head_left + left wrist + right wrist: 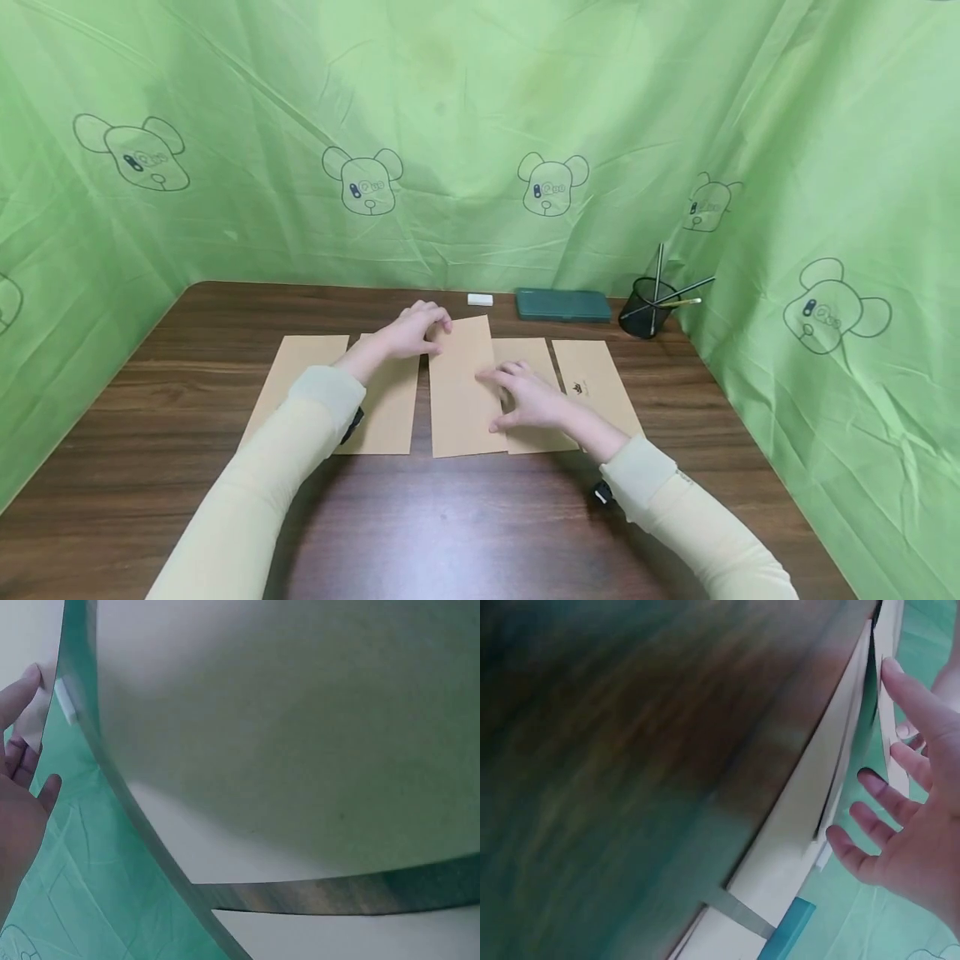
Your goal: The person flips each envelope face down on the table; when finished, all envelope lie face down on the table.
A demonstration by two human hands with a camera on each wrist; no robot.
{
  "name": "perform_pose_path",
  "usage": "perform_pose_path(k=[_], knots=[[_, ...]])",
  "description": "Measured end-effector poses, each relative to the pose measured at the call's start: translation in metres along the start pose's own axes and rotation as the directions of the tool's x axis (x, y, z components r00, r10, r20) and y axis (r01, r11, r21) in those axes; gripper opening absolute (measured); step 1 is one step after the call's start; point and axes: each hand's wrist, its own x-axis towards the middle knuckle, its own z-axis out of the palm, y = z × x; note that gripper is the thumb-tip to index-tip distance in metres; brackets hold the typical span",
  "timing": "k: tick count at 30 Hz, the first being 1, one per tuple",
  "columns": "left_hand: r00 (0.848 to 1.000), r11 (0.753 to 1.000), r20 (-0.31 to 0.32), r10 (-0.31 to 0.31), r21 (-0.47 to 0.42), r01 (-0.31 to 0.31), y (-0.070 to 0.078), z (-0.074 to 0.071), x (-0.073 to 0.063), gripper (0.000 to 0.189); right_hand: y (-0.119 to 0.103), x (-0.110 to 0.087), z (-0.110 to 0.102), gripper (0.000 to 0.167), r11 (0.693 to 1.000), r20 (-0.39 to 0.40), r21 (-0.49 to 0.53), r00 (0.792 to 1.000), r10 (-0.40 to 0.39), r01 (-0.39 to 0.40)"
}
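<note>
Several flat tan kraft-paper rectangles lie in a row across the table. The middle tan rectangle [463,400] is tilted up off the table and overlaps its right neighbour [536,437]. My left hand [412,332] pinches its upper left corner, thumb on one face and fingers behind, as the left wrist view shows. My right hand [531,396] is at its right edge, index fingertip touching the face and thumb low beside the edge. The other right fingers [877,817] spread loosely. The far-right tan rectangle [600,375] bears a small dark crown print.
Behind the row sit a white eraser-like block [480,299] and a dark green flat case [562,305]. A black mesh pen cup [643,323] with pens and a pencil stands at the back right. Green curtains [450,100] surround the brown wooden table [442,533].
</note>
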Motion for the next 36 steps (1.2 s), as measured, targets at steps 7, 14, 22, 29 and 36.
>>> perform_pose_path(k=[7, 14, 22, 29, 36], knots=[[0.999, 1.000, 0.041, -0.009, 0.029, 0.007, -0.008, 0.009, -0.002, 0.032, -0.002, 0.005, 0.005, 0.082, 0.998, 0.039, -0.063, 0.999, 0.028, -0.025], [0.998, 0.999, 0.063, -0.013, 0.045, 0.010, -0.013, 0.016, -0.003, 0.031, -0.002, 0.006, 0.007, 0.081, 0.996, 0.063, -0.085, 0.997, 0.044, -0.039], [0.994, 0.998, 0.105, -0.036, 0.056, 0.030, -0.013, 0.017, -0.004, 0.029, -0.001, 0.008, 0.006, 0.080, 0.997, 0.082, -0.076, 0.996, 0.019, -0.013], [0.990, 0.996, 0.124, -0.064, 0.074, 0.055, -0.010, 0.015, -0.005, 0.029, 0.000, 0.009, 0.007, 0.083, 0.996, 0.093, -0.084, 0.996, 0.017, -0.009], [0.992, 0.995, 0.101, -0.079, 0.065, 0.073, 0.002, 0.013, -0.002, 0.048, 0.006, 0.000, 0.000, 0.084, 0.999, 0.035, -0.007, 0.999, -0.034, 0.035]])
